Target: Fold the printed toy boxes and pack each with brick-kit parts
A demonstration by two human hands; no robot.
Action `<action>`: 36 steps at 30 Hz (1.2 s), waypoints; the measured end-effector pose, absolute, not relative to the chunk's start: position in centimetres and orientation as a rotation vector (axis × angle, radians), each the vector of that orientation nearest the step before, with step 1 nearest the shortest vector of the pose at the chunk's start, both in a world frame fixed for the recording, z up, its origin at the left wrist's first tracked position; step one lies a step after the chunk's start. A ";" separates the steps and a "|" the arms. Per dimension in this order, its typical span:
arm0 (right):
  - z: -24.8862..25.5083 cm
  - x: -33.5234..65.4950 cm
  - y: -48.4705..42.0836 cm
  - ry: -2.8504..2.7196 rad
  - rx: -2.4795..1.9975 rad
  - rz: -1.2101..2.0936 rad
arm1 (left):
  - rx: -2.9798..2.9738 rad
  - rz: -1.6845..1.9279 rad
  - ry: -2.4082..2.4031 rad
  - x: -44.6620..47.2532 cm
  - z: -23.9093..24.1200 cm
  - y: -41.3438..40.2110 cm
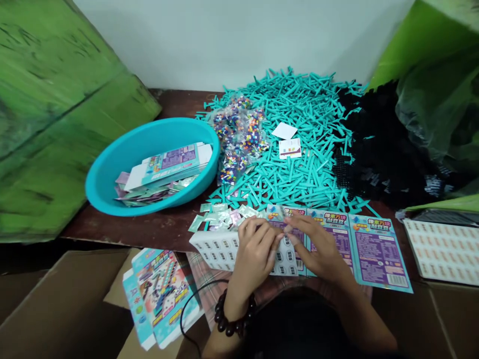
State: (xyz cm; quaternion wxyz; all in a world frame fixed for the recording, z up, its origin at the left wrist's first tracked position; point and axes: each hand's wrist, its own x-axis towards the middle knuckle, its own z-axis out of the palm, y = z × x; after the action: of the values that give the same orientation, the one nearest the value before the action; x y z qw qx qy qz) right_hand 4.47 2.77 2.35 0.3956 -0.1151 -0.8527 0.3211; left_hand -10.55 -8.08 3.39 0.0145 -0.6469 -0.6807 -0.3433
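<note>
A sheet of round white stickers with black print (217, 253) lies in front of me, its top edge raised. My left hand (256, 249) is closed over this sheet with curled fingers, a dark bead bracelet on its wrist. Close beside it, my right hand (316, 247) has its thumb and index finger drawn together near the sheet's right edge; anything between the fingertips is too small to make out. Under and beside the right hand are flat teal and purple printed boxes (379, 249) in a row. Small shiny sachets (217, 217) lie behind the sheet.
A blue basin (112, 154) holds flat boxes and sachets. Behind are a pile of teal plastic sticks (310, 109), bags of coloured beads (239, 134), and black pegged pieces (374, 134). Another sticker sheet (445, 249) lies right; a printed box (160, 294) sits lower left.
</note>
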 end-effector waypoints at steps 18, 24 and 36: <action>0.9 4.6 3.6 -1.626 -0.322 1.712 | -2.105 -1.160 -2.557 -11.6 0.7 -7.9; 0.0 3.4 8.6 -1.664 -0.657 1.780 | -2.480 -0.886 -2.562 -10.4 -1.2 -7.4; -4.7 0.8 11.2 -1.927 -0.857 1.539 | -2.552 -0.650 -2.435 -7.9 -3.7 -7.1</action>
State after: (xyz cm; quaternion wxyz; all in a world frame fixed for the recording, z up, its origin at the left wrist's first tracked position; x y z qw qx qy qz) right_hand 0.76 11.17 -4.71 0.2625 -0.3166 -0.7123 0.5688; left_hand -7.95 -7.10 -3.73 -0.2209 -0.6939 -0.6622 -0.1766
